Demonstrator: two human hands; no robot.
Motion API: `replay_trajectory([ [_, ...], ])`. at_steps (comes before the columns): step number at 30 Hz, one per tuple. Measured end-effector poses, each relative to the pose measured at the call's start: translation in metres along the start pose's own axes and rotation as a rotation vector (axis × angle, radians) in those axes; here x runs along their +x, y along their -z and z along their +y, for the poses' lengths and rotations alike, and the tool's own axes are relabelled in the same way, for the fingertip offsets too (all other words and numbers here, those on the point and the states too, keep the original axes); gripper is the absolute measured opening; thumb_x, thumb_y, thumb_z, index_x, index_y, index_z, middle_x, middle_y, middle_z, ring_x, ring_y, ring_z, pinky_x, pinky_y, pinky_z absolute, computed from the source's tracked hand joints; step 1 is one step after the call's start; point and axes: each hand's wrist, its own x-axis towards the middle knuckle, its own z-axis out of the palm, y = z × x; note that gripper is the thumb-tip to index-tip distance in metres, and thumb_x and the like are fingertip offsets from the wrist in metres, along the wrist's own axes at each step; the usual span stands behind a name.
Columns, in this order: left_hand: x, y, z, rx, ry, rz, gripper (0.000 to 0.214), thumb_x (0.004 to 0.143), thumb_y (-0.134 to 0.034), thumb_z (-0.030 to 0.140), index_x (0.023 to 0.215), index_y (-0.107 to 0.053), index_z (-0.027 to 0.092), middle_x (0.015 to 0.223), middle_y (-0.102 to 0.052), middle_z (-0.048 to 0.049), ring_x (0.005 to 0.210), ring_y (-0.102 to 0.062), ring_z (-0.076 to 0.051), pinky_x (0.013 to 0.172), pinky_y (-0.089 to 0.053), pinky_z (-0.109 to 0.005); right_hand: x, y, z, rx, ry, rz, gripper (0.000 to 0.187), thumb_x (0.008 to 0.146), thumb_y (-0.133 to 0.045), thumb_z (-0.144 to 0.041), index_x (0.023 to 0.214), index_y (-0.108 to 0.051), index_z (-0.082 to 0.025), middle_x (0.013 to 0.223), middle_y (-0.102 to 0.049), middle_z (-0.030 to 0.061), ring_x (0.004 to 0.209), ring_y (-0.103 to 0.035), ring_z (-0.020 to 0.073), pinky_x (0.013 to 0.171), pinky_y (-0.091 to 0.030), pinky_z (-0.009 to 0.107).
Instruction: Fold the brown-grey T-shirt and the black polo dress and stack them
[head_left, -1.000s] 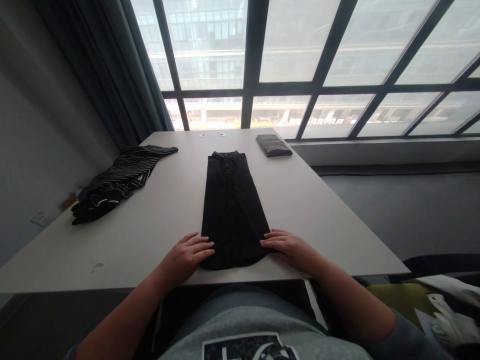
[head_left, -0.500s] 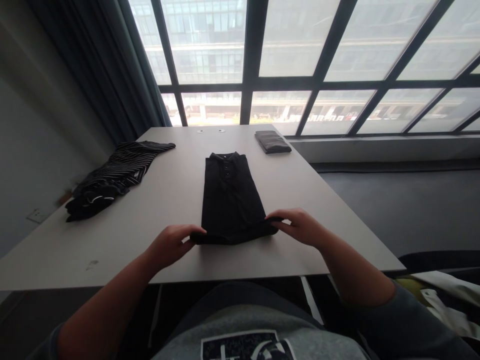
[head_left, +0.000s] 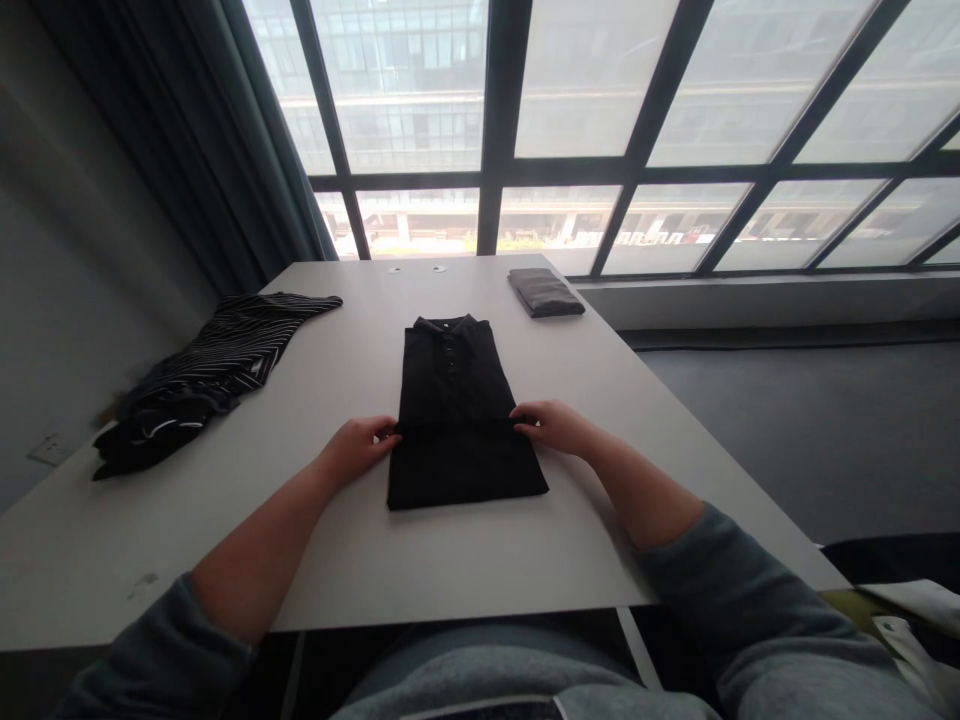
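Observation:
A black polo shirt [head_left: 457, 390] lies face up on the white table [head_left: 352, 570], its sides tucked in and its collar toward the window. The lower part of the shirt is folded up over itself, and the edge of that flap crosses the shirt's middle. At the left end of this edge, my left hand [head_left: 364, 443] pinches the cloth between thumb and fingers. My right hand [head_left: 547, 425] pinches the opposite end in the same way.
Striped black-and-white clothing [head_left: 232, 345] lies in a loose heap along the table's left side. A folded grey garment [head_left: 546, 291] rests at the far right corner. Dark-framed windows [head_left: 499, 170] stand behind the table, and light-coloured cloth [head_left: 922, 640] shows at lower right.
Both hands have moved forward, away from my body, carrying the shirt's hem up over its front. The fold now lies flat. The view has shifted slightly.

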Motion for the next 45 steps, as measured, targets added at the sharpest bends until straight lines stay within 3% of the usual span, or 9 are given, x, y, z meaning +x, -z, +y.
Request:
replay_trajectory([
  [4,0.002,-0.013,-0.012,0.037,0.043,0.031,0.034,0.091,-0.058,0.05,0.103,-0.074,0.023,0.085,-0.074,-0.0023,0.075,-0.066,-0.021,0.072,-0.047,-0.032,0.0,-0.012,0.011,0.019,0.059,0.04,0.024,0.09,-0.068,-0.025,0.112,-0.078,-0.023,0.096,-0.075,0.0026,0.079,-0.063,0.0157,0.08,-0.05,0.029],
  [12,0.004,-0.017,-0.017,-0.04,0.109,0.145,0.033,0.09,-0.064,0.048,0.111,-0.073,0.025,0.091,-0.078,-0.0019,0.086,-0.073,-0.023,0.082,-0.052,-0.034,0.006,-0.02,0.02,-0.03,0.087,0.149,0.023,0.087,-0.076,-0.025,0.11,-0.074,-0.022,0.098,-0.07,0.0034,0.082,-0.061,0.0164,0.081,-0.049,0.029],
  [17,0.003,-0.019,-0.019,-0.066,0.092,0.149,0.03,0.089,-0.066,0.045,0.109,-0.074,0.025,0.093,-0.079,-0.0013,0.085,-0.074,-0.022,0.083,-0.054,-0.033,0.008,-0.022,0.023,-0.132,0.036,0.204,0.015,0.089,-0.078,-0.027,0.096,-0.068,-0.02,0.094,-0.069,0.0038,0.088,-0.059,0.0194,0.083,-0.045,0.03],
  [22,0.002,-0.014,-0.018,0.001,0.032,0.117,0.029,0.092,-0.062,0.044,0.11,-0.074,0.025,0.098,-0.08,-0.0028,0.086,-0.074,-0.023,0.084,-0.055,-0.035,0.008,-0.025,0.019,-0.311,-0.028,0.231,0.023,0.094,-0.075,-0.035,0.08,-0.065,-0.019,0.088,-0.069,0.0061,0.09,-0.057,0.0234,0.084,-0.041,0.034],
  [29,-0.023,-0.005,-0.005,0.099,-0.015,0.203,0.025,0.098,-0.055,0.039,0.103,-0.074,0.022,0.1,-0.078,-0.0069,0.09,-0.072,-0.025,0.087,-0.056,-0.038,-0.014,-0.012,-0.003,-0.283,0.173,0.382,0.021,0.104,-0.06,-0.033,0.091,-0.071,-0.019,0.095,-0.07,0.0085,0.095,-0.06,0.0246,0.091,-0.046,0.038],
  [33,-0.055,-0.019,0.027,0.089,-0.179,0.171,0.022,0.102,-0.056,0.037,0.103,-0.072,0.022,0.107,-0.077,-0.0085,0.101,-0.071,-0.025,0.093,-0.056,-0.04,-0.036,-0.022,-0.031,-0.218,0.399,0.299,0.022,0.105,-0.058,-0.032,0.113,-0.074,-0.02,0.115,-0.07,0.0114,0.111,-0.063,0.0261,0.101,-0.052,0.042],
  [37,-0.069,-0.039,0.052,0.149,-0.337,0.045,0.036,0.107,-0.052,0.033,0.139,-0.066,0.026,0.146,-0.067,-0.0078,0.138,-0.059,-0.026,0.115,-0.047,-0.045,-0.051,-0.05,-0.05,-0.214,0.527,0.123,0.045,0.104,-0.059,-0.033,0.148,-0.062,-0.021,0.153,-0.056,0.0133,0.145,-0.05,0.0296,0.125,-0.04,0.051],
  [41,-0.064,-0.051,0.046,0.254,-0.397,-0.161,0.055,0.107,-0.053,0.037,0.161,-0.046,0.033,0.169,-0.042,-0.0036,0.157,-0.038,-0.026,0.128,-0.034,-0.047,-0.054,-0.068,-0.052,-0.258,0.447,-0.113,0.071,0.103,-0.064,-0.044,0.167,-0.04,-0.025,0.173,-0.028,0.0123,0.162,-0.026,0.0322,0.132,-0.025,0.056],
  [45,-0.064,-0.054,0.032,0.318,-0.398,-0.238,0.06,0.109,-0.048,0.039,0.167,-0.034,0.034,0.174,-0.029,-0.0021,0.162,-0.029,-0.024,0.132,-0.025,-0.045,-0.051,-0.068,-0.051,-0.277,0.384,-0.229,0.074,0.105,-0.06,-0.05,0.17,-0.031,-0.03,0.176,-0.016,0.0076,0.165,-0.015,0.0306,0.134,-0.014,0.058],
])
